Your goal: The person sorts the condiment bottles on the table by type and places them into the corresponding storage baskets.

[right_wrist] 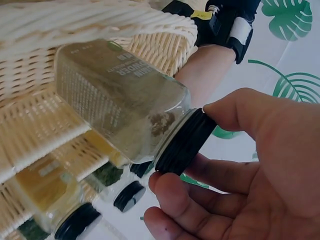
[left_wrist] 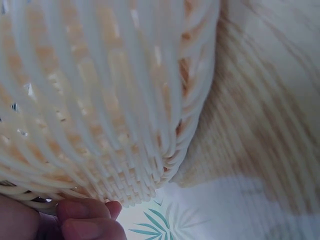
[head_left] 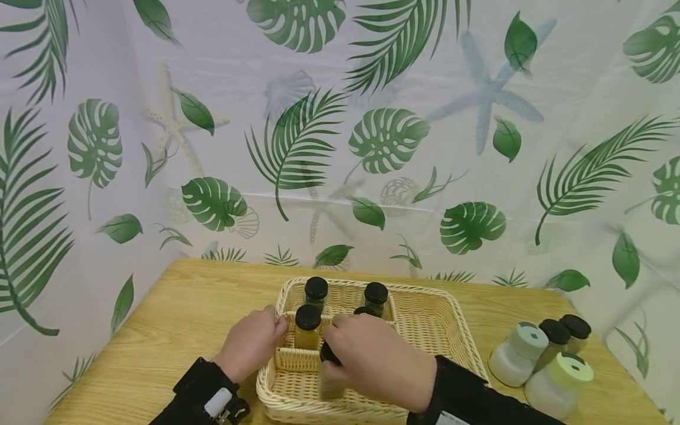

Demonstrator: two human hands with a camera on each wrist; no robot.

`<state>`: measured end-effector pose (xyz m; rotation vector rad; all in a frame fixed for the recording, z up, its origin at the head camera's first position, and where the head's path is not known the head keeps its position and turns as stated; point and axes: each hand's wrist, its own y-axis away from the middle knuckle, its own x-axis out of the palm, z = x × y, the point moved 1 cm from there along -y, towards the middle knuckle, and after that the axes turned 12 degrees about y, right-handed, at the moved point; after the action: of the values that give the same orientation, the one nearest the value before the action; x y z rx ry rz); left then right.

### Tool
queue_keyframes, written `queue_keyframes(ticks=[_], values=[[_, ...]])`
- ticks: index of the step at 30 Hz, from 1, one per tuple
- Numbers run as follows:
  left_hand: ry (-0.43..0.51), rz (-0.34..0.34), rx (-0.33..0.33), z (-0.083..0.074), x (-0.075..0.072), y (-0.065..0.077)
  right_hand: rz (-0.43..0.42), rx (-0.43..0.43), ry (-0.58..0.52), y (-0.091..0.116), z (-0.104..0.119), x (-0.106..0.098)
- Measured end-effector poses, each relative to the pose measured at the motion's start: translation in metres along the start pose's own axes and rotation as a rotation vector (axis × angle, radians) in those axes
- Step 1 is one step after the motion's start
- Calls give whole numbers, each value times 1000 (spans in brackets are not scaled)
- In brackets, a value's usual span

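Note:
A cream woven basket [head_left: 425,316] with dividers stands on the wooden table. My right hand [head_left: 377,357] pinches the black lid of a square glass spice jar [right_wrist: 115,95]; the jar holds pale brownish powder and is over the front compartment. Whether its base touches the basket floor I cannot tell. My left hand [head_left: 255,342] grips the basket's left rim, its fingers [left_wrist: 90,225] curled at the edge. Inside the divided part are a jar of yellow spice [head_left: 306,335], a back-left jar [head_left: 316,292] and a back-right jar [head_left: 375,298]. Another black lid is partly hidden behind my right hand.
Right of the basket, a white-lidded jar [head_left: 515,357] and a pale-green-lidded jar [head_left: 558,386] stand on the table [head_left: 212,289]. Two black-lidded jars [head_left: 576,332] are close behind them. A leaf-patterned curtain [head_left: 340,147] hangs behind the table.

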<state>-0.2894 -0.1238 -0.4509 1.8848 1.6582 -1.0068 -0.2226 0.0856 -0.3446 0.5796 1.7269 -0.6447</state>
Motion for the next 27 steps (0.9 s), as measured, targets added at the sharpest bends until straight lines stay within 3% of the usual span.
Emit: queue_keyframes(ticks=[14, 27], values=[[-12, 11, -5, -1, 0, 0, -63, -49, 24, -24, 17, 13], [-17, 17, 1, 1, 0, -1, -72, -42, 50, -32, 24, 16]])
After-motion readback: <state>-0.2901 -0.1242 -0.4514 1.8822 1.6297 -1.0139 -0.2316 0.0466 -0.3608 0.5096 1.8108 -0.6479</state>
